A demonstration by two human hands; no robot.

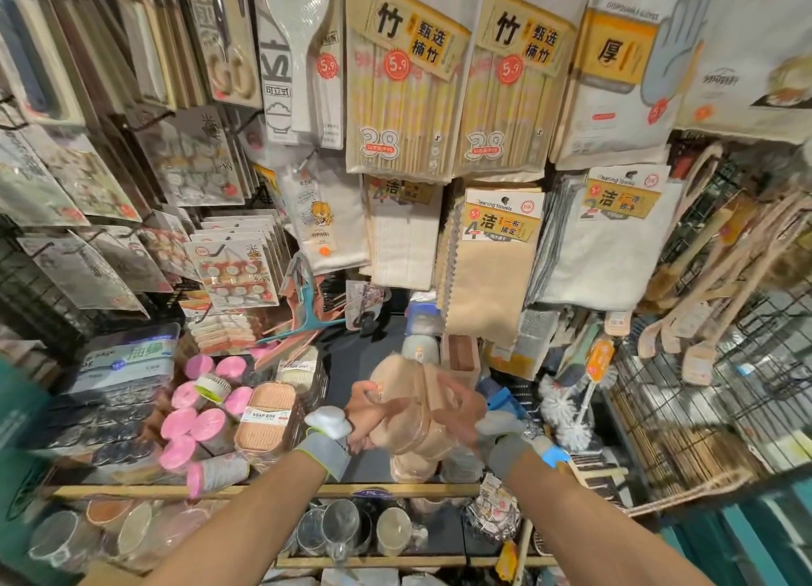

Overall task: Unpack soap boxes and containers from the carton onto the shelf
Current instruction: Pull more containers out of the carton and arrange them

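L hand and R hand hold a stack of peach containers in clear wrap, mid-air over the shelf. L fingers curl round its left side. R fingers spread on the right side, blurry, prob. gripping. A soap box sits on the shelf just left, beside pink-lidded jars.

Soap box: peach-pink, ribbed lid, white label band.
Jar lids: bright pink.
Held containers: clear, peach-tinted.
Chopstick packs: pale bamboo stripes, yellow label, black characters, round red price sticker.
Cleaning towel: beige, fine weave.
Wristbands: grey, lime-green edging.
Brush heads: white bristles.
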